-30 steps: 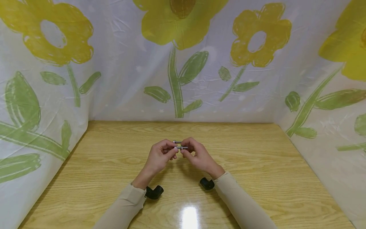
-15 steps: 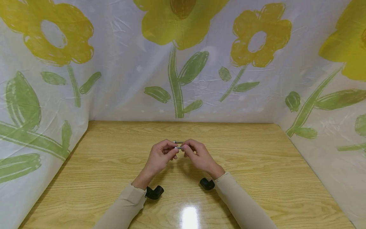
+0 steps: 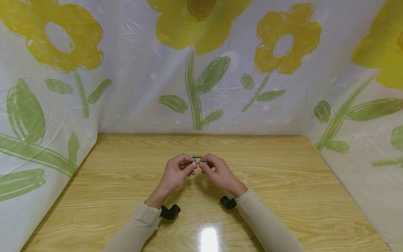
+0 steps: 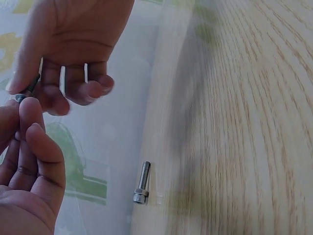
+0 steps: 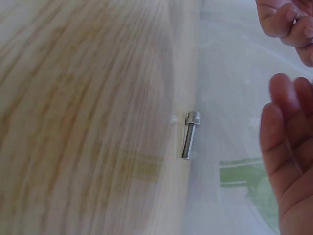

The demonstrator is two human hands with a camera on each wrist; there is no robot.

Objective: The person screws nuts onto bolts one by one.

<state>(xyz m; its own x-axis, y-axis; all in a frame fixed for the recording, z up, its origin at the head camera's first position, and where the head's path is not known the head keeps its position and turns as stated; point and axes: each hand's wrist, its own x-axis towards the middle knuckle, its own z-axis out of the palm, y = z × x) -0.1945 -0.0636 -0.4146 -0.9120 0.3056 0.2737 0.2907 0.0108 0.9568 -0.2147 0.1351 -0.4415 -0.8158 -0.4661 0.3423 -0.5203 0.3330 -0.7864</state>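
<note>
My left hand [image 3: 177,172] pinches a small silver bolt [image 3: 196,162] near its left end, thumb in front. From the other side, the thumb and fingertips of my right hand [image 3: 219,172] close round a nut midway along the bolt, mostly hidden by them. In the left wrist view, a short threaded stretch of the bolt [image 4: 20,98] shows between the two hands' fingertips. Behind the hands, a second silver bolt [image 3: 196,156] lies on the table; the left wrist view shows this socket-head bolt [image 4: 142,185] with a nut close under its head.
The wood-grain table [image 3: 126,157] is enclosed at the back and both sides by a white sheet [image 3: 135,87] printed with yellow flowers. Black elbow-shaped pieces [image 3: 170,211] sit at both sleeve cuffs. Light reflects off the table's front.
My right thumb rolled up over the nut, then slid back down, baring the bolt's right end again. My left hand and the bolt on the table stayed in place.
</note>
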